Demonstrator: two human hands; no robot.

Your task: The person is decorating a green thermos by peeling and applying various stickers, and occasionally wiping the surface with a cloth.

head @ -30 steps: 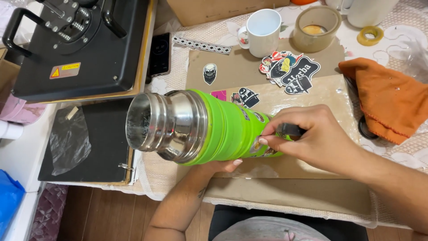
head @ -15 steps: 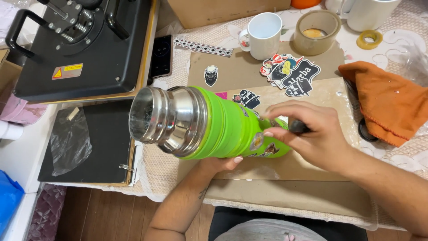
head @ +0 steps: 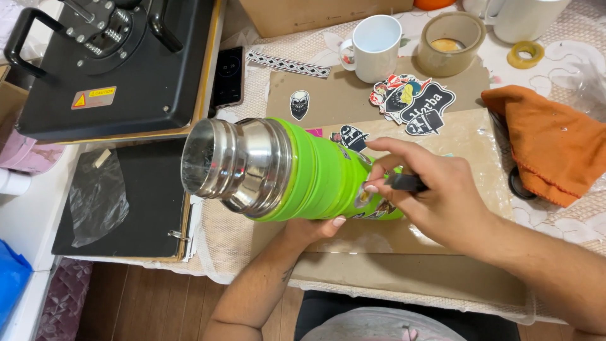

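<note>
Starting at the far left, a black heat press [head: 120, 63] sits at the back of your desk [head: 233, 237], with a black pad [head: 123, 202] carrying a scrap of clear plastic film [head: 98, 196] just in front of it and a dark phone [head: 227, 76] lying beside the press. Next comes the green flask [head: 315, 173], held on its side above the desk, its steel neck and open mouth pointing left and towards you. Your left hand [head: 312, 227] cups it from underneath, fingers wrapped round the green body, thumbnail showing at the lower edge. Stickers already cover the flask's right end. Your right hand [head: 435, 189] is closed on a small dark tool [head: 404, 183], its fingertips pressed against that stickered end, so the two hands meet on the flask. Behind it lie a brown card sheet [head: 341, 95] with a skull sticker [head: 300, 104], a white mug [head: 372, 47], a heap of loose stickers [head: 413, 101] and a roll of brown tape [head: 451, 44]. Further right, a small yellow tape roll [head: 525, 53] sits at the back, and an orange cloth [head: 549, 145] is crumpled near the edge.
</note>
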